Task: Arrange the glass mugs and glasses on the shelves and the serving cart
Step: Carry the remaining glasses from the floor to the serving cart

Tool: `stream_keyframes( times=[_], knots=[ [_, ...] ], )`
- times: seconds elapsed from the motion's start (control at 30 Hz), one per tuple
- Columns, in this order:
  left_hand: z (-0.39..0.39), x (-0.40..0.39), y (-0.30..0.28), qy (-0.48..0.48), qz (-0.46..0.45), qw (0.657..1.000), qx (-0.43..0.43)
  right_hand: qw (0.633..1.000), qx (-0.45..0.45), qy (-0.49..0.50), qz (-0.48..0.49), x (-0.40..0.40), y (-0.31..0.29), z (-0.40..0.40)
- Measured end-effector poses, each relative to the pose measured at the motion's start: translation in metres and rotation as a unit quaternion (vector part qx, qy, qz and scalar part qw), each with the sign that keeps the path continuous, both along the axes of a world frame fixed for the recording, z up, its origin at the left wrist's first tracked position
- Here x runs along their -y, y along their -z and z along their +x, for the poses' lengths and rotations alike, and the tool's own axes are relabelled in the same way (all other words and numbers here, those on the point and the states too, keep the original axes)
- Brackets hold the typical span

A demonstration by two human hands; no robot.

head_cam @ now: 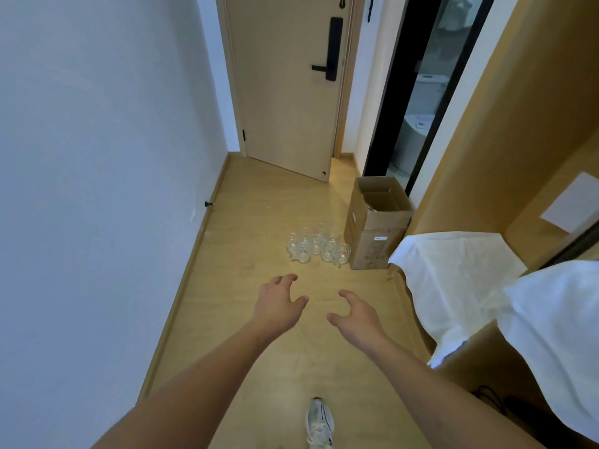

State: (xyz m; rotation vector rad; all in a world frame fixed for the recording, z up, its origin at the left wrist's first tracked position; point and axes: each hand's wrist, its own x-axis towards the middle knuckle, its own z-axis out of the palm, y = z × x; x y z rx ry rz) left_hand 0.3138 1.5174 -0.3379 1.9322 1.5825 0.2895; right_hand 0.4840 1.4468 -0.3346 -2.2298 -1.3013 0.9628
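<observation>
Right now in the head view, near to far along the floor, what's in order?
Shoe → left hand and right hand, both empty → cluster of glass mugs on the floor → open cardboard box → door.

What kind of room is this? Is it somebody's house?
Probably a bedroom entryway in a home or hotel: a wooden door with a lock handle, a bed with white sheets, and what looks like a bathroom behind a glass door. Glass mugs sit on the floor.
</observation>
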Motion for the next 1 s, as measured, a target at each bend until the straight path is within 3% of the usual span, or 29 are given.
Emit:
stream_keyframes(
  times=[0.53, 1.0],
  knots=[
    [0.069, -0.187, 0.007, -0.066, -0.030, 0.997, 0.002, 0.999, -0.040, -0.018, -0.025, -0.202, 0.023, 0.079],
    [0.067, -0.340, 0.048, -0.027, -0.074, 0.997, -0.009, 0.994, -0.083, 0.026, -0.068, -0.341, 0.066, 0.067]
  ],
)
